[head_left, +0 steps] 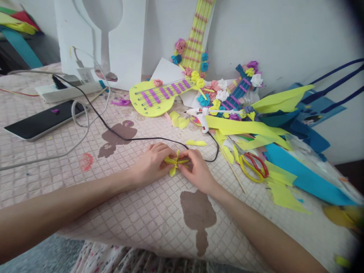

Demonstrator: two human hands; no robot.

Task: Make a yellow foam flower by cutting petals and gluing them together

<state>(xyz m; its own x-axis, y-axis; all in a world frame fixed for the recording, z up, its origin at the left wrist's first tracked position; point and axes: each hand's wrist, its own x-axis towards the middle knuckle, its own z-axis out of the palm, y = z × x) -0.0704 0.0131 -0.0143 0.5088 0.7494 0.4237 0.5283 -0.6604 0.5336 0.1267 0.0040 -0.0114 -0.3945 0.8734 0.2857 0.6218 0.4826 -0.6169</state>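
A small yellow paper flower [175, 162] with narrow petals is pinched between my two hands, just above the quilted cloth. My left hand [153, 161] grips its left petals with closed fingers. On the other side, my right hand [196, 168] pinches its right edge between thumb and forefinger. Beyond the hands lies a loose yellow paper strip [196, 143]. A white hot glue gun [202, 118] rests behind that strip, its nozzle pointing left. Right of my hands are scissors [253, 167] with red and yellow handles and a thin wooden stick [233, 170].
A yellow paper guitar [153, 99] and other flower-trimmed pieces stand at the back. At left are a phone [47, 119] and a white power strip [71, 90]. The glue gun's black cord [145, 138] crosses behind my hands. Blue paper [307, 174] and yellow scraps spread at right.
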